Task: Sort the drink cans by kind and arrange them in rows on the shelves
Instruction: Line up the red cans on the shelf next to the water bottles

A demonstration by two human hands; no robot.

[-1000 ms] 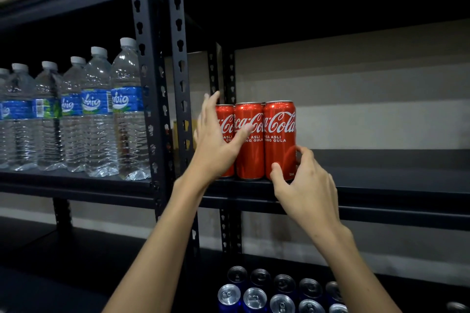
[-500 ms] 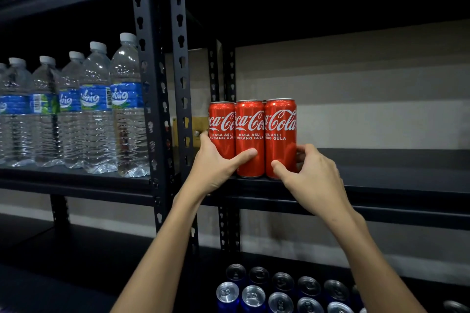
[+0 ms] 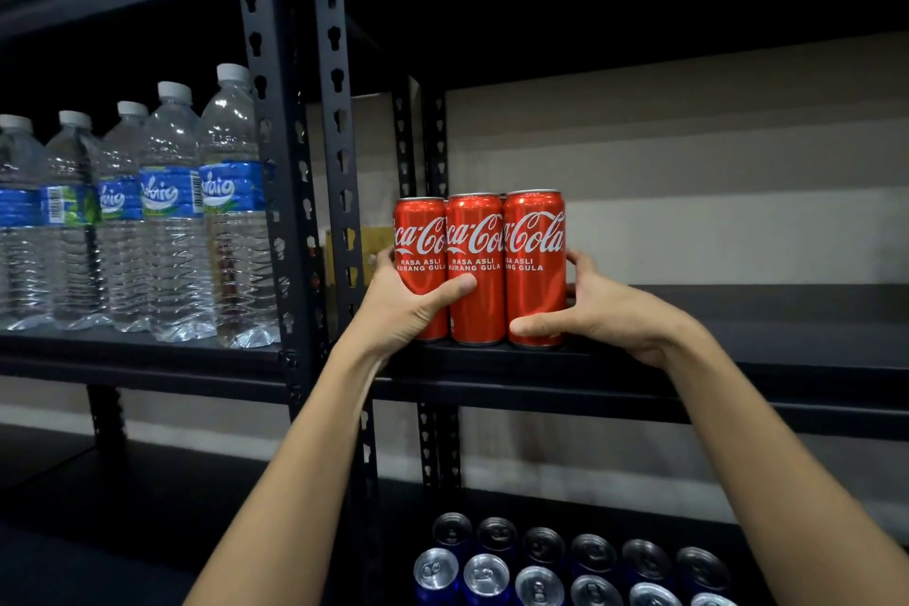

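Head view: left hand [image 3: 401, 305] fingers and right hand [image 3: 597, 308] fingers clasp red cans [image 3: 479, 268] between them on shelf [image 3: 688, 359].

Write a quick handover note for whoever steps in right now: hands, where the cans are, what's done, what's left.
Left hand grips the left end of the red cola cans; right hand cups the right end.
The three front red cans stand in a tight row at the middle shelf's front left corner.
Blue cans stand in rows on the shelf below.
Left: square up the red row, then add any further cans.
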